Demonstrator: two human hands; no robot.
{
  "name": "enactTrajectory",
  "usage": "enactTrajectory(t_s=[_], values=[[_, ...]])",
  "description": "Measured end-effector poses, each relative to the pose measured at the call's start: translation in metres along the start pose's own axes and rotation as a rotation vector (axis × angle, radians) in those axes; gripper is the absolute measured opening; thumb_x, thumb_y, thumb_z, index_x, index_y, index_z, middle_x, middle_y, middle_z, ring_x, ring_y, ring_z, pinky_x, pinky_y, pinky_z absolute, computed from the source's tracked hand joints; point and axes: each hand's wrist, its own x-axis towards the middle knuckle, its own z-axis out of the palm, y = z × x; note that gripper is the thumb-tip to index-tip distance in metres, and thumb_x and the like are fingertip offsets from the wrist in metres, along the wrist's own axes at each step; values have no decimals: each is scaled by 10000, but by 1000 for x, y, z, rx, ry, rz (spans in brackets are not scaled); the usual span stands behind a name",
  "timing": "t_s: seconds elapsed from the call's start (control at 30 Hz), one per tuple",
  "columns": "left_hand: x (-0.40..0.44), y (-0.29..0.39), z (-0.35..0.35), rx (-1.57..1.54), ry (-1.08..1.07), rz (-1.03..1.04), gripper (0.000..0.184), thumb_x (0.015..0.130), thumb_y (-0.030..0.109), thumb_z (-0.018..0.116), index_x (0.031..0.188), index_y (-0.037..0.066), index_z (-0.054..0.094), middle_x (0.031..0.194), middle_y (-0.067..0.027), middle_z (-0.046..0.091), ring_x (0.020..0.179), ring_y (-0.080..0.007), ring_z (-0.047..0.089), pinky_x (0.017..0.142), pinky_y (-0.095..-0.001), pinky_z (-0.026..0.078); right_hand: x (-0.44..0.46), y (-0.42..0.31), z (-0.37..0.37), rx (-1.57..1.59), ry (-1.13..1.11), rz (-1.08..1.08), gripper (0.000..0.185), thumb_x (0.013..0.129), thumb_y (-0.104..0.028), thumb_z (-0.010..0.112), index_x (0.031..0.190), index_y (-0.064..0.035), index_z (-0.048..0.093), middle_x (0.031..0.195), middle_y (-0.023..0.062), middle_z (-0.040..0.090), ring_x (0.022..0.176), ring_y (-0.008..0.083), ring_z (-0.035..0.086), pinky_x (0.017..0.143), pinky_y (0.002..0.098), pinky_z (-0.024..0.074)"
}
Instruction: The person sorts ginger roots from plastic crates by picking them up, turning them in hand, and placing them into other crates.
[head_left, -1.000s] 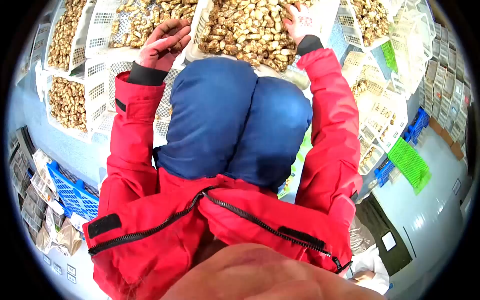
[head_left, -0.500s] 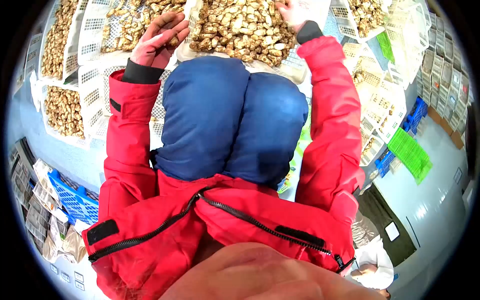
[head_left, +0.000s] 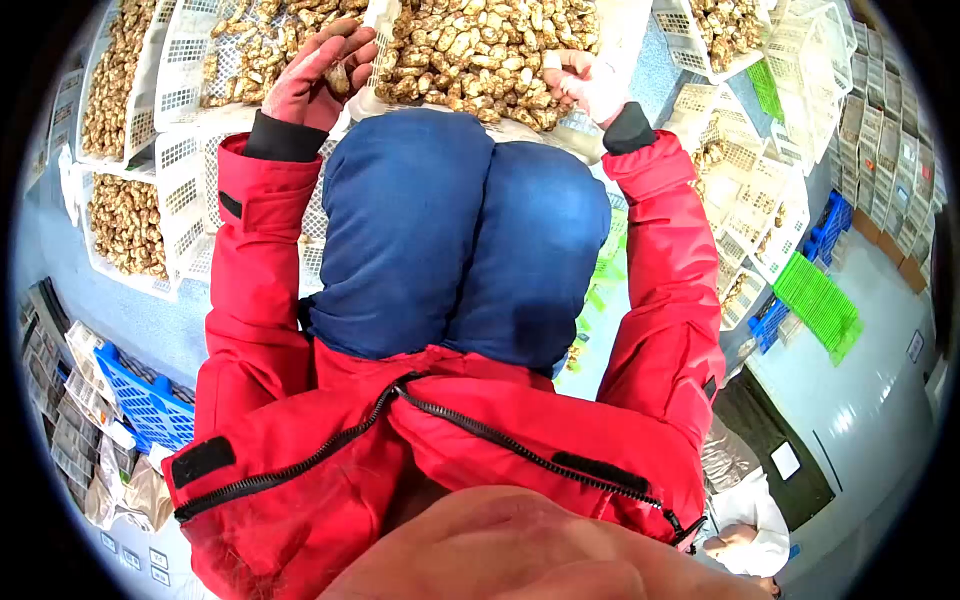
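Note:
My left hand (head_left: 318, 80) is raised over the near edge of a white crate, its fingers curled round a brown-and-cream piece (head_left: 339, 79) that looks like a mushroom. In front of my knees stands a white tray (head_left: 368, 103) heaped with the same stubby mushrooms (head_left: 480, 55). At the right side of this heap is my right hand (head_left: 588, 84), its fingers bent together against the mushrooms. What they pinch, if anything, is hidden.
A perforated white crate (head_left: 180, 95) with scattered mushrooms is on the left. Filled crates (head_left: 143, 140) line the far left. More crates (head_left: 735, 75) and a green slatted panel (head_left: 818, 308) are on the right. Another person's white sleeve (head_left: 750, 515) shows at lower right.
My right hand has come down and nearer from the tray's upper right edge, its fingers now bent at the heap. My left hand has stayed nearly in place, fingers a little more curled.

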Motion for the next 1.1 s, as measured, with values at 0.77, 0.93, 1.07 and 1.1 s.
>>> enactTrajectory(t_s=[0.77,0.93,1.07,1.1], values=[[25,-26,-59,517,278,-96,262,841,133,567,1079,41,511,848,-11,537,622,-63,463,463,-180,378,-10,-42,-19,21,572,-143,395,810,-164,571,1171,-20,504,964,81,594,637,112,553,530,234,438],[40,-51,-77,573,227,31,282,816,113,593,1080,30,535,752,27,549,530,-40,406,453,-177,318,-21,-14,3,45,364,-191,413,806,-227,591,1195,-113,508,870,51,595,679,102,525,600,240,432],[11,-35,-66,729,369,-294,293,843,291,587,1057,96,546,713,14,522,475,-50,413,371,-198,297,-12,-48,-23,-748,847,-380,526,767,-387,580,1154,-40,499,1135,182,502,1049,340,465,914,408,370],[2,-28,-50,915,397,-422,266,871,302,534,1067,125,563,702,18,527,498,-77,455,404,-228,377,-4,-38,-39,-972,1046,-378,548,762,-389,579,1161,-28,477,1129,183,504,1049,354,456,929,406,364]])
